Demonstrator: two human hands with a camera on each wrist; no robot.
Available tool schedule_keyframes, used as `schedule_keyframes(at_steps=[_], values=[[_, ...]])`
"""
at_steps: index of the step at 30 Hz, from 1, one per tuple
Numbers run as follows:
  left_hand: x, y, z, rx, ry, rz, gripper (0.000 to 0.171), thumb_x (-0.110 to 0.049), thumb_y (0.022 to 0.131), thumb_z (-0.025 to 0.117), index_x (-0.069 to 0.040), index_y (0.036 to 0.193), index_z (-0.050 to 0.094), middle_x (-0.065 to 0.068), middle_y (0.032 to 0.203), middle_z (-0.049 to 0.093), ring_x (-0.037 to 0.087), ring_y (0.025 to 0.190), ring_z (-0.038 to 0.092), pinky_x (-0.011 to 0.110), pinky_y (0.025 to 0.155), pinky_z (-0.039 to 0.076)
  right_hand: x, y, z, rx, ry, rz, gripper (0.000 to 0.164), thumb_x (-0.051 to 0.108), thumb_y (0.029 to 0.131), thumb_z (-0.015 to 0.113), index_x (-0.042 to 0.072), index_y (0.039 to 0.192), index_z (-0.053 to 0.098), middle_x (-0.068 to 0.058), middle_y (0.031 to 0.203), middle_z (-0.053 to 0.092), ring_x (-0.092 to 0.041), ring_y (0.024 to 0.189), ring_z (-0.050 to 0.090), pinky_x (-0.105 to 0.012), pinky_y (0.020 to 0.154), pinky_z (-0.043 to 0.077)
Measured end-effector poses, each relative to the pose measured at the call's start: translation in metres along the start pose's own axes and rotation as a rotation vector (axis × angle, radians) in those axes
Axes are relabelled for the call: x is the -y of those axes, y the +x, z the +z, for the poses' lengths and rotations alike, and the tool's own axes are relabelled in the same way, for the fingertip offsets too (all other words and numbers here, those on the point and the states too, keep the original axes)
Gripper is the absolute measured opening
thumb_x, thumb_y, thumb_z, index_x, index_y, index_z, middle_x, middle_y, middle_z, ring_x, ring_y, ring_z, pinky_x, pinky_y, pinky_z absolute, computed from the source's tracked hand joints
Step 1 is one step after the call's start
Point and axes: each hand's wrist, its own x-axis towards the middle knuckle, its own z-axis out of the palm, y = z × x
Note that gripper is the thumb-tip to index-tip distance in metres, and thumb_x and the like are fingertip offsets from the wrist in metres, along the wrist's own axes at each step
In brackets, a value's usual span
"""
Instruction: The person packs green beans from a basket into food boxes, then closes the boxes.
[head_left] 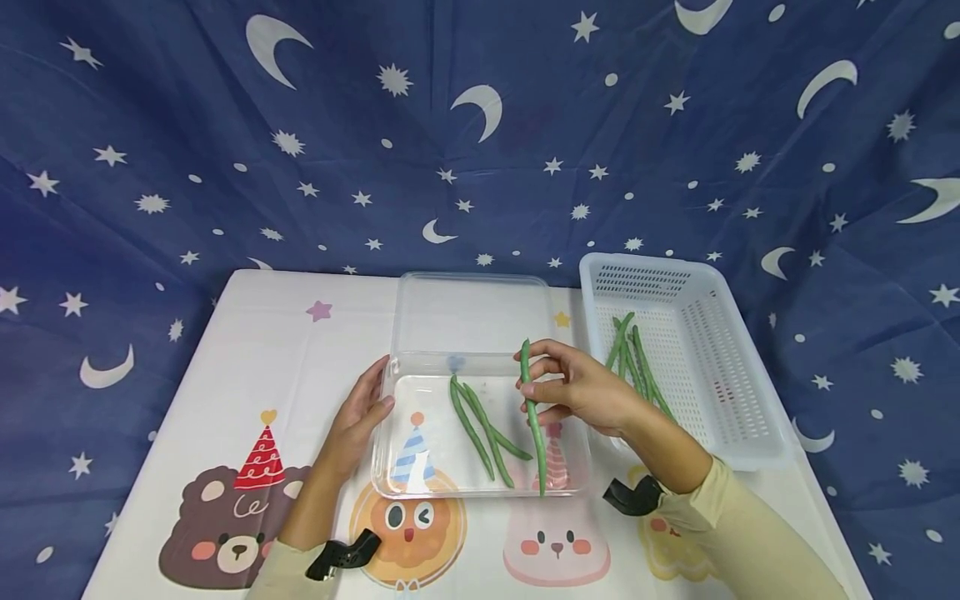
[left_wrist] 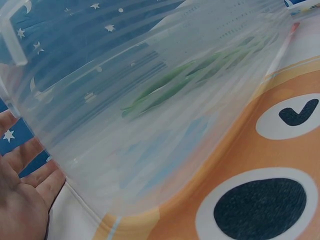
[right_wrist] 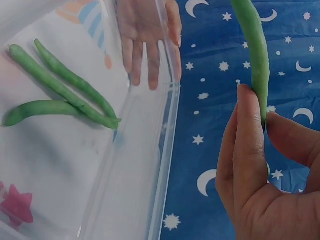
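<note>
The right hand (head_left: 581, 387), right of centre in the frame, pinched a long, slender green bean (head_left: 534, 425) between thumb and fingertips, its fingers only slightly bent and close together. The bean ran almost vertically in the head view, over the right part of a clear, rectangular plastic container (head_left: 427, 396) at lower centre; in the right wrist view its far end passed out of the top edge.

The left hand (head_left: 356, 425), left of centre, was fairly open, its fingers nearly straight and spread along the outside of the container's left wall and its thumb against the edge there.

Inside the container lay three more green beans (head_left: 469, 427), near its middle, two of them crossing. Directly above it in the frame lay a clear, flat plastic lid (head_left: 472, 312). At right, a white, perforated plastic basket (head_left: 738, 333) held several green beans, bunched toward its left side.

Beneath everything spread a white tablecloth (head_left: 315, 367) printed with cartoon animals; a dark-blue cloth (head_left: 480, 208) with pale moons and stars filled the upper frame.
</note>
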Motion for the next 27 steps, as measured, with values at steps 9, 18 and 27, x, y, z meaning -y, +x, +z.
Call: schedule_keyframes(at_steps=[9,18,27], values=[[-0.0015,-0.0002,0.0,-0.005,0.014,0.003,0.064,-0.014,0.106,0.048,-0.017,0.164,0.021,0.01,0.171,0.018,0.038,0.157,0.02,0.011,0.11,0.037,-0.0014,0.0017,-0.0001,-0.023,-0.014,0.044,0.051,0.016,0.102,0.063,0.001,0.146,0.04,-0.009,0.112,0.059,-0.019,0.092,0.068,-0.039,0.074,0.064],[0.0011,0.0009,0.0003,-0.003,0.0,-0.012,0.064,-0.013,0.106,0.048,-0.019,0.164,0.021,0.01,0.171,0.019,0.037,0.156,0.021,0.012,0.11,0.038,-0.002,0.0008,0.0021,-0.001,0.01,0.023,0.039,0.015,0.105,0.056,0.003,0.142,0.05,-0.021,0.124,0.054,-0.028,0.1,0.066,-0.047,0.082,0.063],[0.0006,-0.0001,-0.0002,-0.011,0.011,-0.008,0.064,-0.013,0.106,0.049,-0.017,0.164,0.021,0.01,0.172,0.017,0.038,0.157,0.019,0.01,0.11,0.036,-0.0048,-0.0035,-0.0065,-0.037,0.021,0.021,0.034,0.016,0.105,0.056,0.002,0.136,0.052,-0.018,0.118,0.059,-0.027,0.098,0.067,-0.051,0.084,0.061]])
